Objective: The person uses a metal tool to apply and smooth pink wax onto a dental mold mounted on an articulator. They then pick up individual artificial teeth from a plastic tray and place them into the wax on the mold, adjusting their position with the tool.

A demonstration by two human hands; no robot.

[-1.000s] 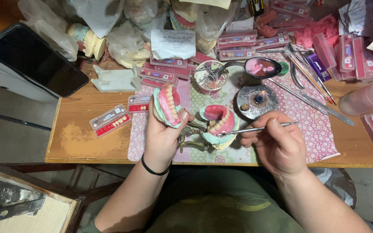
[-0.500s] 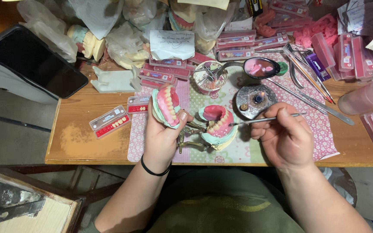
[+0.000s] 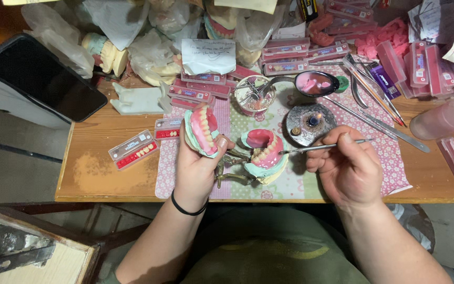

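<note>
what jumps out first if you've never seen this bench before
Two denture models with pink gums and pale teeth at the table's middle: the left hand holds up the upper model, while the lower model sits on a metal hinge frame. The right hand points a thin metal tool at it; red tooth cards clutter the back.

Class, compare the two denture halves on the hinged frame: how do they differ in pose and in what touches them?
The upper denture model is swung open, teeth facing up, held by the left hand. The lower denture model sits on the frame, with the metal tool at its teeth. Both have pink gums on pale green bases.
</note>
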